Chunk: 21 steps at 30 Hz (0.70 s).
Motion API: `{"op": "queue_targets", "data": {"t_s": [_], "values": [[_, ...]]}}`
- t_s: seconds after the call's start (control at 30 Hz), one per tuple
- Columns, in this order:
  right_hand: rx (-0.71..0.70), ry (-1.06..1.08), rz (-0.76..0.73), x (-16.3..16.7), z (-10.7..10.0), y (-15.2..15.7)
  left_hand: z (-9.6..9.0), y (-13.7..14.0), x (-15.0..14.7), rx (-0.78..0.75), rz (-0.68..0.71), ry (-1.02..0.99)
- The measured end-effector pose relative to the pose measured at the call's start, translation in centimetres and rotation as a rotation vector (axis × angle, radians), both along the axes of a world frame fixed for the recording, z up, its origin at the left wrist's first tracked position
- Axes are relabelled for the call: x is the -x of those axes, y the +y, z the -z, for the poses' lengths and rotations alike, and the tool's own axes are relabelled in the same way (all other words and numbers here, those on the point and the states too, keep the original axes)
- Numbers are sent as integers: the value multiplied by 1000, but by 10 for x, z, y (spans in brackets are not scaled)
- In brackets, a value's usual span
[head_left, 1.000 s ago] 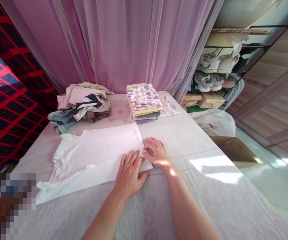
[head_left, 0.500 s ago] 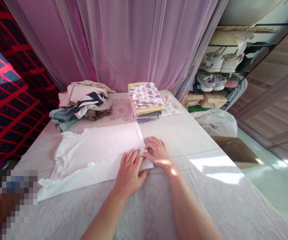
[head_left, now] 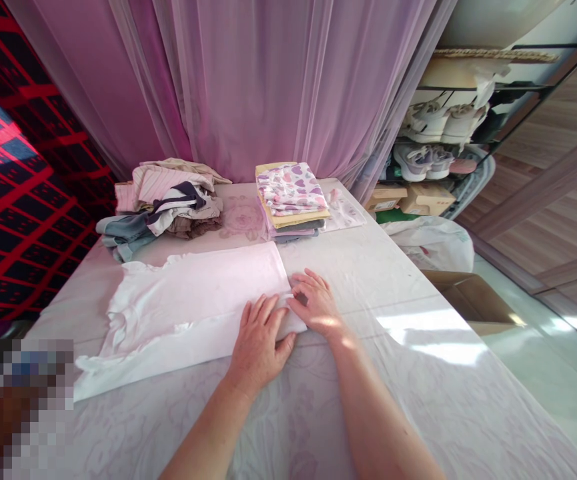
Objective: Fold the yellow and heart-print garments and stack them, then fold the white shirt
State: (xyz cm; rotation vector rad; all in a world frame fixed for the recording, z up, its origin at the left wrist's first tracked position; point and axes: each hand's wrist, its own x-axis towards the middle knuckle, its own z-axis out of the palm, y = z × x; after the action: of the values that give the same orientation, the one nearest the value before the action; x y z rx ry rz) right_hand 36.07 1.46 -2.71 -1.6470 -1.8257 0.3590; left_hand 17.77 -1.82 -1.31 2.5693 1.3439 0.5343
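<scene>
A white garment (head_left: 213,283) with ruffled edges at its left end lies spread across the table, its near side folded over in a long strip. My left hand (head_left: 261,340) rests flat on that folded strip near the right end, fingers stretched out and thumb apart. At the garment's right edge, my right hand (head_left: 315,303) pinches the edge of the cloth between thumb and index finger. Its other fingers lie on the table cover just beyond the edge.
A loose heap of clothes (head_left: 168,210) lies at the back left. A folded stack (head_left: 293,193) with a heart-print piece on top stands at the back centre, against a purple curtain (head_left: 248,87). Right of the table (head_left: 368,400) are a cardboard box (head_left: 468,300) and a shoe rack (head_left: 523,89).
My left hand has shifted very slightly left on the cloth. My right hand keeps its pinch on the edge, and the garment looks the same.
</scene>
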Motion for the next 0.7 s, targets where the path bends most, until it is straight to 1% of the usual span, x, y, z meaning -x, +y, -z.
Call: {"op": "queue_targets", "data": {"t_s": [0.13, 0.27, 0.37, 0.5, 0.7], "values": [[7, -31, 6, 1, 0, -1, 0, 0, 0, -1, 6, 45], [-14, -37, 20, 1, 2, 0, 0, 0, -1, -2, 11, 79], [-32, -29, 38, 0, 4, 1, -1, 0, -1, 2, 31, 88], [-45, -19, 26, -2, 6, 3, -3, 0, -1, 5, 58, 87], [-77, 25, 14, -6, 10, 6, -2, -1, -1, 9, 37, 96]]}}
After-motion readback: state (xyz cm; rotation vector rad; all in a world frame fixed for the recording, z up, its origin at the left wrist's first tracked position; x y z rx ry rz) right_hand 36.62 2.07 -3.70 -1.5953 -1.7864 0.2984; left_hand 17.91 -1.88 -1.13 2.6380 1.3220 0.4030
